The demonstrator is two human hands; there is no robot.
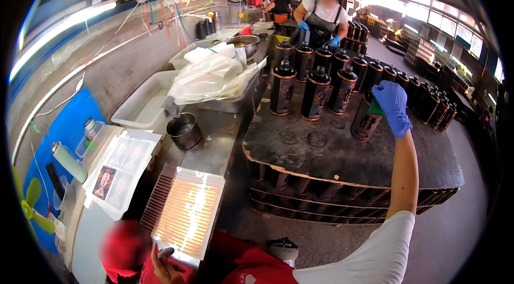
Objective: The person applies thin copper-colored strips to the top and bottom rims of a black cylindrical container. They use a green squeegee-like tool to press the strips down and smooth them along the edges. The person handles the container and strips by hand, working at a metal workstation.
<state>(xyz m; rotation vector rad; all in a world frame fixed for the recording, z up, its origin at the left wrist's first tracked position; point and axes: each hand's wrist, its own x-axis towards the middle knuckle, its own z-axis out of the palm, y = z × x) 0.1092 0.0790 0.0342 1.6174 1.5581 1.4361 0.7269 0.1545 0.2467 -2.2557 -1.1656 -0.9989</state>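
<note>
My right hand (392,103), in a blue-violet glove, reaches out over a dark board (342,161). Its fingers close over the top of a black bottle (365,125) with copper-coloured decoration, which leans slightly. A bit of green material (376,107), perhaps a pad, shows between glove and bottle; the bottle's neck is hidden. Left of it stand similar upright bottles, the closest being one bottle (342,91) with a black neck. My left hand is out of view.
More bottles line the board's far side, and others stand beneath it. Left is a metal bench (214,142) with a metal pot (184,131), plastic sheets (206,78) and a striped decal sheet (184,209). A red-capped person's hand (165,267) touches near it. Another gloved person (321,16) works opposite.
</note>
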